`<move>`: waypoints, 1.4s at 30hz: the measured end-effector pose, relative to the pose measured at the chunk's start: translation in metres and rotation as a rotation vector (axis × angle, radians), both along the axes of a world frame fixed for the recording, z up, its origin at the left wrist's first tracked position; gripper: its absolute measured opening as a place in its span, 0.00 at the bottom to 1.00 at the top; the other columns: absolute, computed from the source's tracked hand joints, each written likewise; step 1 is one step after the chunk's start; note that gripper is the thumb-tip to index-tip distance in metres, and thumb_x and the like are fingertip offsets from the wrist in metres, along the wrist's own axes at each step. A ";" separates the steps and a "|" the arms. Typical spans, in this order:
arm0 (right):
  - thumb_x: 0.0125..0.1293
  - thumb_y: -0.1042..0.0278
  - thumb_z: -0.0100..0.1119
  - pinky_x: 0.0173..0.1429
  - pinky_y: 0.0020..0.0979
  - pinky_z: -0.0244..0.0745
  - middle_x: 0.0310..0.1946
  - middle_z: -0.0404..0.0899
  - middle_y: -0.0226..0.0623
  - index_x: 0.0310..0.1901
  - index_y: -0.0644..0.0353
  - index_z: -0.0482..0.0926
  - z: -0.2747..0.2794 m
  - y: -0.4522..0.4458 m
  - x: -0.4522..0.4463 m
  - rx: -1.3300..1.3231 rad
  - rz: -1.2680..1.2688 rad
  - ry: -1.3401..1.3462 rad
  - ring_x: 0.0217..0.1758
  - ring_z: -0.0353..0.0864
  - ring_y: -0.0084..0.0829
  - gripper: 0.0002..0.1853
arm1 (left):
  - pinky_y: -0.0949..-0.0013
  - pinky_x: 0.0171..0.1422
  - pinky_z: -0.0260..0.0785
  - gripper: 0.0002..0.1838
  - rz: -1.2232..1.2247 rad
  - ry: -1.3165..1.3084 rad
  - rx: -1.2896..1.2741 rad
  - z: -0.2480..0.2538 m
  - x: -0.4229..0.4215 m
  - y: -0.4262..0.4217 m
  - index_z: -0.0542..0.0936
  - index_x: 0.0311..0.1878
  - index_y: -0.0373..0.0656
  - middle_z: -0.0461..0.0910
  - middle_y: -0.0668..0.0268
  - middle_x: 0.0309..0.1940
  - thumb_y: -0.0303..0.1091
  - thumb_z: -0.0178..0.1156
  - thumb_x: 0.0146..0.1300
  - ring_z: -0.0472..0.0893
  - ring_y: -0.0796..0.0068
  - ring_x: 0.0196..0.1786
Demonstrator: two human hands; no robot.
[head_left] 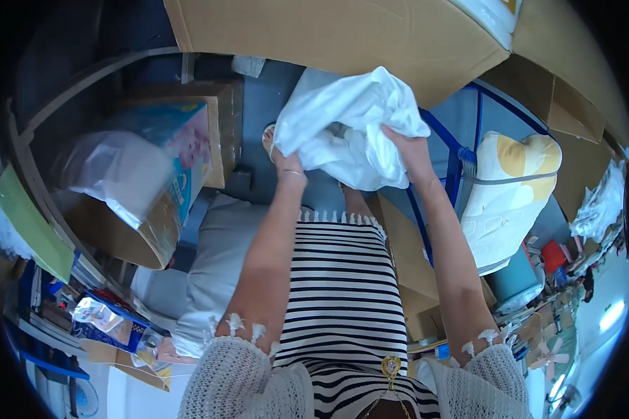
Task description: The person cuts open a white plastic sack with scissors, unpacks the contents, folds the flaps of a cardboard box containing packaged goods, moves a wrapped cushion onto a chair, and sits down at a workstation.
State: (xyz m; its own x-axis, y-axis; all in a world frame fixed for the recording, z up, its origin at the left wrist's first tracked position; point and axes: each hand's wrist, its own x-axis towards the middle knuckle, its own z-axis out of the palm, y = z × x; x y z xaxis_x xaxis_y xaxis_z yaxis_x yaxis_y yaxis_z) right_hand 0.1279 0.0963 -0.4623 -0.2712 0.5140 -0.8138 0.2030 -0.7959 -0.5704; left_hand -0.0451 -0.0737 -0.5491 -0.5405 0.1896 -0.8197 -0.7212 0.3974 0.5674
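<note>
A large white plastic bag (pixel 335 105) hangs in front of me with its mouth open toward me, and white material shows inside it. My left hand (pixel 287 162) is closed on the bag's left edge. On the other side, my right hand (pixel 409 150) grips the rim of the bag near its right end. The fingers of both hands are partly hidden by the folds. Below the bag are the grey floor and part of a sandalled foot (pixel 268 140).
A large cardboard box (pixel 328 31) spans the top. To the left stands a box with clear plastic (pixel 122 171). A blue metal frame (pixel 453 164) and a strapped white-and-yellow bundle (pixel 507 202) are at the right. A grey sack (pixel 223 241) lies lower left.
</note>
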 end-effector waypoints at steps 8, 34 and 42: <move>0.46 0.65 0.70 0.60 0.40 0.66 0.51 0.74 0.42 0.51 0.62 0.74 -0.025 0.007 -0.026 0.349 1.112 -0.323 0.55 0.73 0.39 0.28 | 0.64 0.57 0.68 0.26 -0.076 -0.281 0.010 0.028 -0.058 -0.084 0.68 0.59 0.32 0.75 0.56 0.53 0.39 0.54 0.62 0.76 0.63 0.53; 0.59 0.73 0.57 0.60 0.34 0.69 0.56 0.71 0.41 0.64 0.62 0.61 0.108 -0.066 0.007 -0.512 -0.326 0.180 0.55 0.74 0.36 0.30 | 0.60 0.58 0.67 0.25 0.234 -0.302 -0.013 0.187 -0.027 -0.104 0.65 0.59 0.29 0.72 0.52 0.53 0.26 0.48 0.56 0.74 0.57 0.55; 0.57 0.74 0.55 0.63 0.38 0.67 0.58 0.69 0.41 0.64 0.60 0.60 0.249 -0.125 0.017 -0.602 -0.644 0.077 0.58 0.71 0.40 0.32 | 0.60 0.62 0.66 0.26 0.056 -0.388 0.029 0.333 -0.064 -0.092 0.64 0.62 0.35 0.70 0.54 0.57 0.31 0.47 0.60 0.73 0.59 0.58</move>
